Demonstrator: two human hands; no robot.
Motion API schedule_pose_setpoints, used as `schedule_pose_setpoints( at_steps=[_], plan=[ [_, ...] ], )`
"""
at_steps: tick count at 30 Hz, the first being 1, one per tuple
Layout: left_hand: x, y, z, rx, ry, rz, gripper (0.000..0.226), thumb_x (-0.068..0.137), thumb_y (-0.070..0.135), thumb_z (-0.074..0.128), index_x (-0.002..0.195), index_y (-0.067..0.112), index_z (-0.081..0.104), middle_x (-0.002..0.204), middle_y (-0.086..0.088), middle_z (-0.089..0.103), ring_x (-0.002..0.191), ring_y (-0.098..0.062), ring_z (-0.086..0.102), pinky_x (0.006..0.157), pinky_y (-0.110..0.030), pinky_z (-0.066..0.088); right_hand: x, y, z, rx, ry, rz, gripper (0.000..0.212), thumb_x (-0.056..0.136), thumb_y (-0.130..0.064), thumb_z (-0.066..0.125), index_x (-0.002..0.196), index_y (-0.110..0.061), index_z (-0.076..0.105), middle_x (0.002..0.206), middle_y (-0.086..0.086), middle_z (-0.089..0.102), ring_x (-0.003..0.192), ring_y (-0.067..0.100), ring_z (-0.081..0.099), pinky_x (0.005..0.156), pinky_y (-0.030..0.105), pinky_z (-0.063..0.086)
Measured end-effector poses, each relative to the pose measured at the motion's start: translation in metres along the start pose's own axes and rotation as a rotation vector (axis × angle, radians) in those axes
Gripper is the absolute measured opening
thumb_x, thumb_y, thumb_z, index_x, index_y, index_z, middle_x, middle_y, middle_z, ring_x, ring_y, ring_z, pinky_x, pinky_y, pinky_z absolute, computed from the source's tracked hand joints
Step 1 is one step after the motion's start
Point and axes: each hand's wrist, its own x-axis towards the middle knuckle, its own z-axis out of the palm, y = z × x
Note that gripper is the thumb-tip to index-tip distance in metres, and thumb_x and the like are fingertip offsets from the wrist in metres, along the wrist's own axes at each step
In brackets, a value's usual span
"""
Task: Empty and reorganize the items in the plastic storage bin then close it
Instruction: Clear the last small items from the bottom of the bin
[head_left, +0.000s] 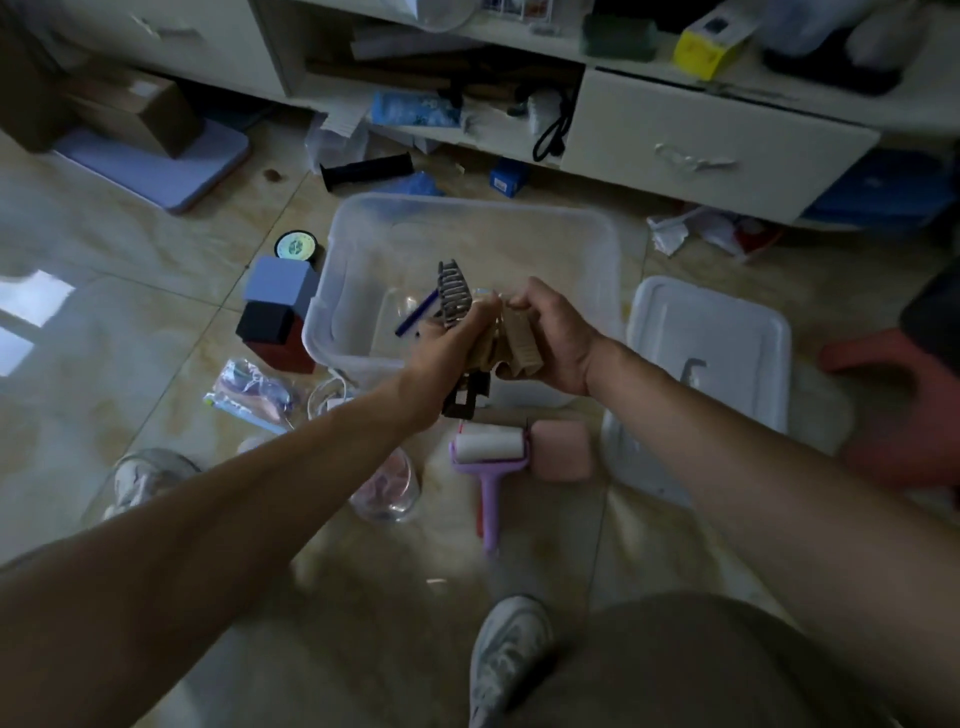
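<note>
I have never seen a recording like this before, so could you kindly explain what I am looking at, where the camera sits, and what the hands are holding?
There is no machine here: a person wears a wide-angle camera on the head, so this single picture looks forward and down over their own arms. The left hand grips a dark toothed hair clip, and the right hand grips a beige hair clip; the two hands meet above the clear plastic bin. The bin stands open on the tiled floor and is nearly empty; a blue pen remains inside. Its lid lies on the floor to the right. Nearer the person lie a purple lint roller and a pink block.
</note>
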Motion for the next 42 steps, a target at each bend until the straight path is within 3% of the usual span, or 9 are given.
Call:
schedule_pose_setpoints(
  at_steps=[4, 7, 9, 13, 19, 26, 31, 37, 42],
  plan=[
    [-0.037, -0.038, 0.027, -0.033, -0.010, -0.043, 0.056, 0.088, 0.045, 0.070, 0.106, -0.007, 0.060, 0.087, -0.016, 0.066, 0.079, -0.026, 0.066, 0.070, -0.035, 0.056, -0.041, 0.038, 0.005, -0.101, 0.238, -0.068, 0.053, 0.092, -0.057, 0.050, 0.113, -0.012, 0.068, 0.097, 0.015, 0.070, 0.078, 0.020, 0.065, 0.064, 0.027, 0.049],
    [-0.049, -0.076, 0.043, 0.015, 0.109, -0.144, 0.078, 0.064, 0.066, 0.082, 0.117, 0.014, 0.060, 0.116, -0.025, 0.062, 0.099, -0.033, 0.069, 0.080, -0.050, 0.060, -0.064, 0.073, 0.003, -0.014, 0.380, -0.105, 0.039, 0.100, -0.046, 0.050, 0.114, -0.013, 0.064, 0.102, 0.010, 0.068, 0.079, 0.016, 0.069, 0.059, 0.026, 0.054],
    [-0.056, -0.101, 0.052, 0.004, 0.130, -0.214, 0.083, 0.055, 0.070, 0.084, 0.118, 0.022, 0.058, 0.121, -0.025, 0.059, 0.100, -0.035, 0.068, 0.071, -0.045, 0.060, -0.066, 0.103, -0.004, -0.132, 0.517, -0.100, 0.037, 0.097, -0.054, 0.050, 0.097, -0.022, 0.069, 0.100, 0.004, 0.071, 0.091, 0.022, 0.069, 0.078, 0.037, 0.058],
    [-0.064, -0.143, 0.064, -0.012, 0.115, -0.304, 0.080, 0.057, 0.069, 0.083, 0.117, 0.020, 0.063, 0.113, -0.021, 0.067, 0.094, -0.030, 0.071, 0.068, -0.039, 0.058, -0.069, 0.144, -0.017, -0.229, 0.653, -0.103, 0.037, 0.103, -0.037, 0.048, 0.083, -0.015, 0.069, 0.078, -0.011, 0.063, 0.073, -0.001, 0.060, 0.073, 0.007, 0.044],
    [-0.059, -0.197, 0.070, 0.012, 0.074, -0.385, 0.065, 0.066, 0.055, 0.080, 0.111, 0.009, 0.070, 0.100, -0.014, 0.073, 0.087, -0.024, 0.071, 0.073, -0.037, 0.058, -0.048, 0.213, -0.037, -0.207, 0.712, 0.058, 0.045, 0.093, -0.056, 0.040, 0.083, -0.021, 0.066, 0.100, 0.006, 0.069, 0.096, 0.022, 0.065, 0.094, 0.042, 0.050],
    [-0.046, -0.247, 0.074, 0.107, 0.130, -0.549, 0.084, 0.058, 0.069, 0.079, 0.120, 0.016, 0.057, 0.083, -0.011, 0.068, 0.064, -0.024, 0.064, 0.061, -0.037, 0.054, -0.033, 0.260, -0.055, -0.265, 0.766, 0.158, 0.064, 0.086, -0.064, 0.036, 0.103, -0.012, 0.069, 0.103, 0.008, 0.072, 0.097, 0.027, 0.067, 0.086, 0.038, 0.052],
    [-0.035, -0.252, 0.079, -0.003, 0.187, -0.623, 0.072, 0.069, 0.049, 0.074, 0.127, 0.015, 0.050, 0.105, -0.018, 0.070, 0.087, -0.027, 0.069, 0.078, -0.043, 0.059, -0.028, 0.269, -0.055, -0.216, 0.797, 0.138, 0.042, 0.092, -0.045, 0.050, 0.089, -0.009, 0.071, 0.081, -0.001, 0.072, 0.073, 0.010, 0.066, 0.060, 0.022, 0.042],
    [-0.013, -0.300, 0.070, 0.239, 0.241, -0.754, 0.101, 0.055, 0.060, 0.073, 0.140, 0.017, 0.041, 0.130, -0.018, 0.057, 0.110, -0.039, 0.063, 0.087, -0.048, 0.058, -0.030, 0.284, -0.064, -0.191, 0.887, 0.138, 0.048, 0.073, -0.058, 0.056, 0.088, -0.014, 0.066, 0.088, 0.006, 0.071, 0.082, 0.020, 0.068, 0.070, 0.032, 0.053],
    [-0.023, -0.250, 0.084, 0.483, 0.174, -0.792, 0.105, 0.081, 0.047, 0.070, 0.158, 0.015, 0.007, 0.158, -0.015, 0.023, 0.144, -0.035, 0.028, 0.118, -0.044, 0.030, -0.036, 0.291, -0.072, -0.211, 0.874, 0.154, 0.050, 0.073, -0.051, 0.056, 0.094, -0.007, 0.063, 0.092, 0.009, 0.067, 0.085, 0.025, 0.064, 0.067, 0.032, 0.047]
  ],
)
